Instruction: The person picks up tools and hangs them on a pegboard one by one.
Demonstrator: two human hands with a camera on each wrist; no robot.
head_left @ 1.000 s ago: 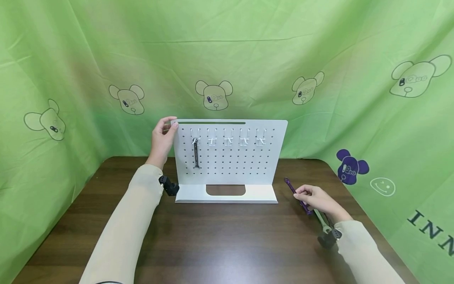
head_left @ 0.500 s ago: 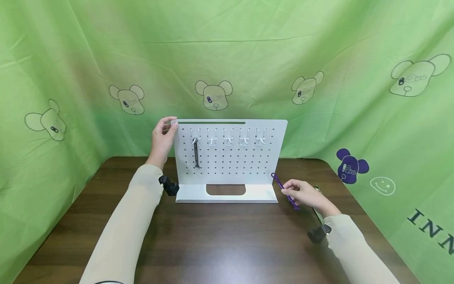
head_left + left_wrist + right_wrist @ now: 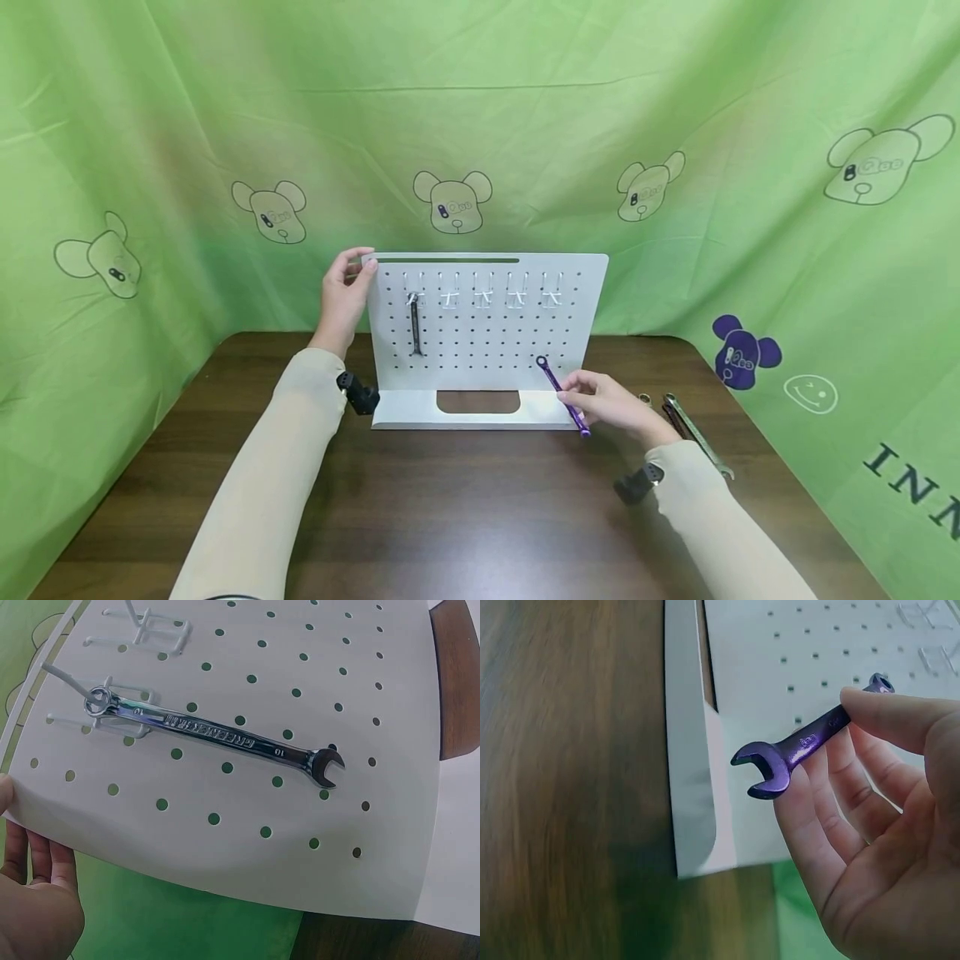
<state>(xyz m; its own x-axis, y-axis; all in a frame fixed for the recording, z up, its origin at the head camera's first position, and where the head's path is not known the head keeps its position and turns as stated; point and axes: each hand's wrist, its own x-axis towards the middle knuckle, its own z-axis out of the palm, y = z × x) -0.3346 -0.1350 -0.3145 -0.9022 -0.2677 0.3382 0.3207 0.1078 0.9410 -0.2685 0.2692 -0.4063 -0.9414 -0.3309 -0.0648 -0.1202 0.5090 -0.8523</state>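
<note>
A white pegboard stand (image 3: 480, 350) is upright on the table, its upper left edge gripped by my left hand (image 3: 345, 298) between thumb and fingers. From its leftmost hook hangs a chrome combination wrench (image 3: 217, 733), ring end up and open jaw down. My right hand (image 3: 611, 407) pinches a purple combination wrench (image 3: 806, 745) between thumb and fingers, in front of the board's lower right part. The purple wrench is tilted, ring end up and to the left, with the open jaw low.
Several white wire hooks (image 3: 517, 297) line the board's upper part and carry nothing. More wrenches (image 3: 693, 433) lie on the brown table (image 3: 480, 508) to the right, partly behind the right forearm. A green cloth (image 3: 525, 125) surrounds the table's back and sides.
My right hand has carried the purple wrench leftward from the right side of the table to the front of the board, uncovering other wrenches. My left hand has kept its place.
</note>
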